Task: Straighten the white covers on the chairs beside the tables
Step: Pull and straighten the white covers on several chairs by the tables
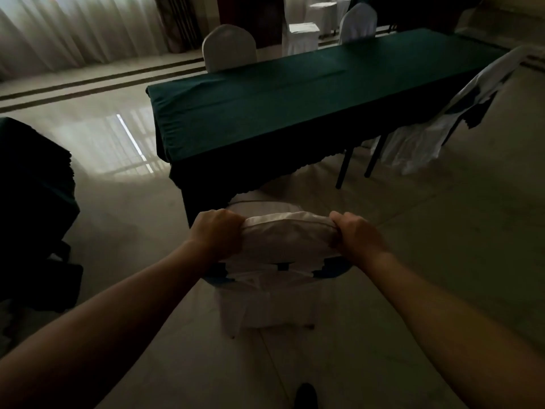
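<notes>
A chair stands right in front of me, tucked at the near end of a long table with a dark green cloth point(295, 93). Its white cover point(287, 239) is bunched over the top of the backrest, and blue chair back shows below it. My left hand point(216, 234) grips the cover's left top corner. My right hand point(355, 236) grips the right top corner. Both fists are closed on the fabric. The cover's skirt hangs down to the floor below.
A chair with a loose, slipping white cover point(451, 113) stands at the table's right side. Two covered chairs point(228, 47) stand along the far side. Another dark-clothed table point(32, 202) is at my left. Curtains line the back wall. My shoe point(305, 395) shows below.
</notes>
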{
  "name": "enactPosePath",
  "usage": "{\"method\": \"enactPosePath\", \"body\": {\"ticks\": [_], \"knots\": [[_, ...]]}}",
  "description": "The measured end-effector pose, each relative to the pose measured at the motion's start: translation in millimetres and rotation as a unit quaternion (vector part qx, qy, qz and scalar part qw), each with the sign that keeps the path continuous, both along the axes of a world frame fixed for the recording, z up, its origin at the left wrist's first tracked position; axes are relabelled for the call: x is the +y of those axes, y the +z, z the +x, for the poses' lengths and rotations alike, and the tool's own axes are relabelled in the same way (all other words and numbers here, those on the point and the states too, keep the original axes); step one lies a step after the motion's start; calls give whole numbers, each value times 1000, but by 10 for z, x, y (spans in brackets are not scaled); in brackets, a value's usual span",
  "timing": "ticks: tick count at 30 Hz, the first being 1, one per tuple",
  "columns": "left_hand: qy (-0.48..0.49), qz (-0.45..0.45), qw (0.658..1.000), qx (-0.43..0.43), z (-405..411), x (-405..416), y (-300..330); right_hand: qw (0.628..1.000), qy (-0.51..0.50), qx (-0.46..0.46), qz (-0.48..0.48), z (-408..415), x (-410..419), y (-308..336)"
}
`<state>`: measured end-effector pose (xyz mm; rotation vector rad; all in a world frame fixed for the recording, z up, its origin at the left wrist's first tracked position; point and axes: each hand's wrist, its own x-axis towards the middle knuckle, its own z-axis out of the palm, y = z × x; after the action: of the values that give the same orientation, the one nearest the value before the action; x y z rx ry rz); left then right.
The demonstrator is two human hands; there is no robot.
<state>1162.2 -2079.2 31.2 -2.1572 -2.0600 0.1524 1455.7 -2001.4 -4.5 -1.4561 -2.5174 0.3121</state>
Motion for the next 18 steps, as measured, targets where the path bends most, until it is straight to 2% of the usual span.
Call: {"method": "enactPosePath", "body": {"ticks": [8, 18], "knots": [[-29, 6, 999, 43, 437, 776, 50, 1000, -8, 19, 5, 443, 767, -65], [2, -18, 1000, 2, 689, 1686, 37, 1000, 16, -10, 20, 584, 1964, -82]]}}
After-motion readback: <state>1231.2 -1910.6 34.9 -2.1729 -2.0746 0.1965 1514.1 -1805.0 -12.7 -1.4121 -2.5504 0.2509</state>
